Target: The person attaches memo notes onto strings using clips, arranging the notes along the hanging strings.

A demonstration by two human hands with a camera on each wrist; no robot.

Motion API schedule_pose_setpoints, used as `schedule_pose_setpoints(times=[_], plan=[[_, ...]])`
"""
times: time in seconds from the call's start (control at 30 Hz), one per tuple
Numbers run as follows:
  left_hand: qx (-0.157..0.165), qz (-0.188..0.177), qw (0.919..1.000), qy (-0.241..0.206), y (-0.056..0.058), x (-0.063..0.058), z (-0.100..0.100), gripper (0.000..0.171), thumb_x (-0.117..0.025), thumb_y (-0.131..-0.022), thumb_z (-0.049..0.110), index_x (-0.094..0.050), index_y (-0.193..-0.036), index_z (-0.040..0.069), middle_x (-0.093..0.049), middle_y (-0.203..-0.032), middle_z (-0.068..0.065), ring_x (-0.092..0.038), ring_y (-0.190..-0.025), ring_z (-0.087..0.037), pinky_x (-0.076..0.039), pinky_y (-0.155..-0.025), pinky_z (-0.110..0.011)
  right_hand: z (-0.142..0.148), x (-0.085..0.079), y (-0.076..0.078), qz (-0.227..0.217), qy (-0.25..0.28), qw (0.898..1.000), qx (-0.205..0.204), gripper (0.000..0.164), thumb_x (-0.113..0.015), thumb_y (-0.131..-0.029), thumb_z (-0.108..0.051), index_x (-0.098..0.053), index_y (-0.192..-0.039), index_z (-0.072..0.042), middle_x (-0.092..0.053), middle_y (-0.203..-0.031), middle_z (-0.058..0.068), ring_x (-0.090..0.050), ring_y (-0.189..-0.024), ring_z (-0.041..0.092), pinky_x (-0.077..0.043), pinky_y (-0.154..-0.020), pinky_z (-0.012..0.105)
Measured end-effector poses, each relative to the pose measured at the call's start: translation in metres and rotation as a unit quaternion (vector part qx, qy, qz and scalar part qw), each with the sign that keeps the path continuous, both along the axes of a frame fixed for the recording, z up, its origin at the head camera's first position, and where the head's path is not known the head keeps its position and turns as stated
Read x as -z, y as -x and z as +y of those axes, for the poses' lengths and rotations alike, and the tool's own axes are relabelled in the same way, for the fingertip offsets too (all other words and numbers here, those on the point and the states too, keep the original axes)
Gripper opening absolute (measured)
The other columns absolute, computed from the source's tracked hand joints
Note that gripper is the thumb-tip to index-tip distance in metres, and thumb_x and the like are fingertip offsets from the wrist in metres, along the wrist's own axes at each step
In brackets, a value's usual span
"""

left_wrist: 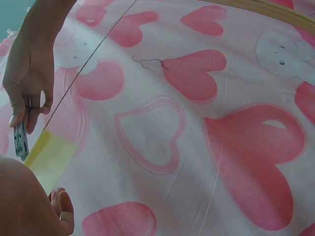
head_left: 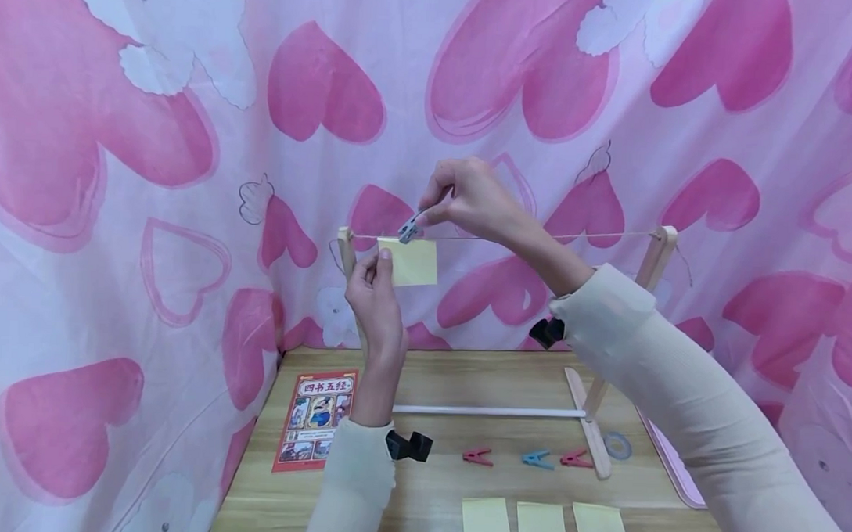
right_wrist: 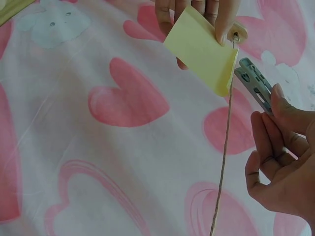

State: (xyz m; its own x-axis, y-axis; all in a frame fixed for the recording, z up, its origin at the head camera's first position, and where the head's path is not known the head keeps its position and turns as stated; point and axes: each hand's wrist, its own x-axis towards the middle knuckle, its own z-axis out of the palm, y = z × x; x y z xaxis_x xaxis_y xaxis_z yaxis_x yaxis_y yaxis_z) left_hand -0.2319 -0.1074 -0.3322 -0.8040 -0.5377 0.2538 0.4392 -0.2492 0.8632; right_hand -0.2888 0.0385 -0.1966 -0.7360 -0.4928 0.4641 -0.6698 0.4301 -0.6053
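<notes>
Delicately pinched: clip (right_wrist: 254,84) and note (head_left: 417,264)

The right hand (head_left: 474,197) pinches the grey clip just beside the note's upper edge; the left hand (head_left: 377,299) pinches the yellow note at the string (right_wrist: 225,152), near one wooden post (head_left: 346,251). If that hold loosens early, or the clip nudges the string, the note could slip or hang crooked.

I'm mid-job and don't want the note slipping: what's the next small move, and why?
Probably have the right hand ease the gray clip over the top edge of the yellow note and the string: the left hand holds the note at the string, and the right wrist view shows the clip close by but not yet on it.
</notes>
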Motion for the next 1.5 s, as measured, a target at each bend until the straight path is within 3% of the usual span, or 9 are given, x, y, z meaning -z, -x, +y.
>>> schedule_pose_setpoints(times=[0.17, 0.4, 0.8, 1.2, 1.33, 1.5], plan=[[-0.014, -0.004, 0.9999, -0.006, 0.001, 0.000, 0.000, 0.028, -0.063, -0.113, 0.017, -0.071, -0.130, -0.004, -0.078, -0.117, -0.020, -0.071, -0.112, -0.019, -0.055, -0.097, -0.028, -0.007, -0.001, 0.003, -0.008, -0.010, 1.000, 0.001, 0.011, -0.089, -0.087, -0.001, -0.078, -0.087, -0.001, -0.075, -0.088, 0.009, -0.066, -0.081, 0.021, -0.048, -0.071, 0.027], [-0.015, -0.008, 0.9998, -0.014, 0.002, -0.003, 0.002, 0.031, -0.064, -0.113, 0.021, -0.070, -0.133, -0.002, -0.078, -0.127, -0.019, -0.068, -0.124, -0.020, -0.048, -0.114, -0.039, -0.011, -0.002, 0.005, -0.028, -0.027, 0.999, 0.002, 0.013, -0.090, -0.087, -0.002, -0.078, -0.089, 0.000, -0.076, -0.088, 0.011, -0.063, -0.082, 0.022, -0.046, -0.069, 0.026], [-0.012, -0.012, 0.9991, -0.039, 0.002, -0.003, 0.004, 0.030, -0.064, -0.113, 0.021, -0.071, -0.133, 0.000, -0.077, -0.118, -0.014, -0.066, -0.117, -0.019, -0.048, -0.109, -0.036, -0.015, -0.003, 0.008, -0.038, -0.065, 0.997, -0.014, 0.010, -0.089, -0.089, -0.004, -0.080, -0.089, 0.000, -0.078, -0.087, 0.011, -0.067, -0.086, 0.023, -0.049, -0.072, 0.029], [-0.009, -0.020, 0.9990, -0.039, 0.000, -0.001, 0.004, 0.032, -0.063, -0.114, 0.025, -0.068, -0.137, 0.003, -0.076, -0.131, -0.013, -0.070, -0.125, -0.022, -0.052, -0.113, -0.039, -0.016, -0.007, 0.012, -0.046, -0.111, 0.992, -0.029, 0.013, -0.087, -0.092, -0.007, -0.084, -0.102, 0.002, -0.081, -0.094, 0.014, -0.075, -0.088, 0.026, -0.058, -0.083, 0.033], [-0.008, -0.018, 0.9991, -0.038, 0.000, -0.001, 0.004, 0.032, -0.063, -0.114, 0.026, -0.068, -0.136, 0.004, -0.075, -0.129, -0.012, -0.068, -0.126, -0.022, -0.049, -0.115, -0.039, -0.017, -0.011, 0.013, -0.032, -0.128, 0.991, -0.037, 0.008, -0.085, -0.092, -0.003, -0.084, -0.098, 0.002, -0.082, -0.093, 0.014, -0.076, -0.085, 0.024, -0.059, -0.081, 0.030], [-0.010, -0.008, 0.9992, -0.039, 0.001, -0.002, 0.005, 0.030, -0.064, -0.113, 0.025, -0.069, -0.134, 0.003, -0.076, -0.124, -0.013, -0.067, -0.122, -0.022, -0.048, -0.113, -0.038, -0.021, -0.020, 0.010, 0.006, -0.147, 0.988, -0.040, 0.005, -0.086, -0.090, 0.000, -0.083, -0.087, 0.002, -0.080, -0.084, 0.014, -0.065, -0.072, 0.016, -0.051, -0.068, 0.023]])
